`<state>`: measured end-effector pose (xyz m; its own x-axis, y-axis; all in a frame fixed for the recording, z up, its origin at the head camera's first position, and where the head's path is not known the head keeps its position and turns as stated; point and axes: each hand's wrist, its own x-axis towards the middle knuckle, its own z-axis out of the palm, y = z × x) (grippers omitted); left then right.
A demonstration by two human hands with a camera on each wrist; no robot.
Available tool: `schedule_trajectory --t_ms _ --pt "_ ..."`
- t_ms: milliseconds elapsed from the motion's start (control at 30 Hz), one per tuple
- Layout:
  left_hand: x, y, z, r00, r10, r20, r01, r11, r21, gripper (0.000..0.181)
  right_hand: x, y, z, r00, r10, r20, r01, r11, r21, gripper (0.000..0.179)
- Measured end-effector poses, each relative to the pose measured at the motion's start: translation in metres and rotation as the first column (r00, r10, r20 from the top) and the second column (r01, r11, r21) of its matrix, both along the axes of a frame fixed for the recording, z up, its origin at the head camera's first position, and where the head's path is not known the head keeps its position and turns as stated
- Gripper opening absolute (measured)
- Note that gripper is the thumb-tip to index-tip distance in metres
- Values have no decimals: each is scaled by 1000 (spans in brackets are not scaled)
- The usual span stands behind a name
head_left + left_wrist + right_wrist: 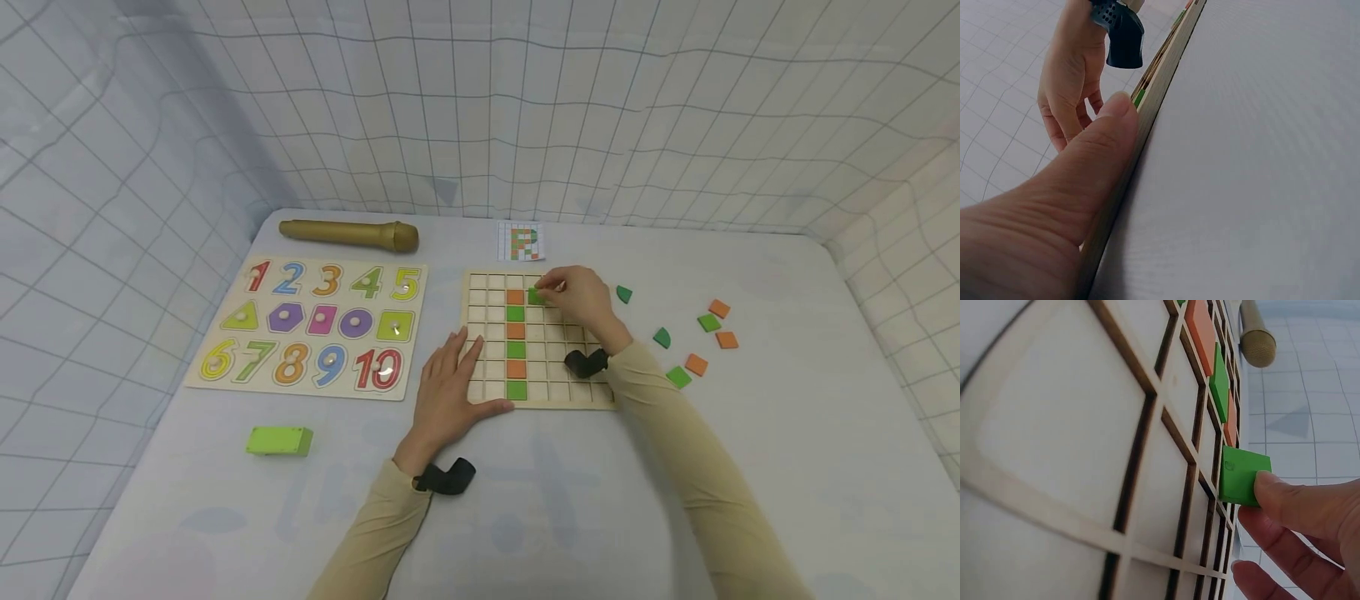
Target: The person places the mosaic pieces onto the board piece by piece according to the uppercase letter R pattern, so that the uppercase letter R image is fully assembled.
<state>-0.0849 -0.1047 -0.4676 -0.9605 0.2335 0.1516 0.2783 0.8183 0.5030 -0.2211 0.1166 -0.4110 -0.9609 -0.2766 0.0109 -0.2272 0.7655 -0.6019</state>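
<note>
My right hand (579, 297) pinches a green square tile (1242, 476) between thumb and finger at the upper part of the wooden grid board (555, 400). In the right wrist view the tile stands tilted, its lower edge right at the grid. Beside it, one column of the board holds alternating orange tiles (515, 331) and green tiles (516, 390). My left hand (447, 387) rests on the board's lower left corner with fingers spread, the thumb along the front edge. The left wrist view shows that thumb (1100, 147) against the board's side.
Right of the board lie several loose orange and green squares (696, 364) and dark green quarter-round pieces (662, 337). A pattern card (521, 242) sits behind the board. To the left are a number-and-shape puzzle (307, 325), a gold microphone (348, 234) and a green block (280, 441).
</note>
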Motion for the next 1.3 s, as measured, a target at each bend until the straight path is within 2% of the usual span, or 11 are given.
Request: schedule_trajectory --t_ms 200,600,833,1100,1300 --pt "0 0 1 1000 -2 -7 2 1000 3 103 -4 -4 -3 999 8 32 -9 999 49 20" --pt "0 -1 1 1000 -3 6 3 1000 -7 102 -5 -4 -5 999 31 -12 -29 989 142 19" --pt "-1 -1 0 1000 -8 6 8 1000 -4 103 -5 -2 -6 997 62 -35 -57 990 127 17" --pt "-1 -1 0 1000 -7 7 7 1000 1 102 -4 3 -9 987 138 -81 -128 985 114 21" --pt "0 0 0 1000 -7 7 7 1000 -4 102 -4 6 -10 986 152 -70 -146 986 85 25"
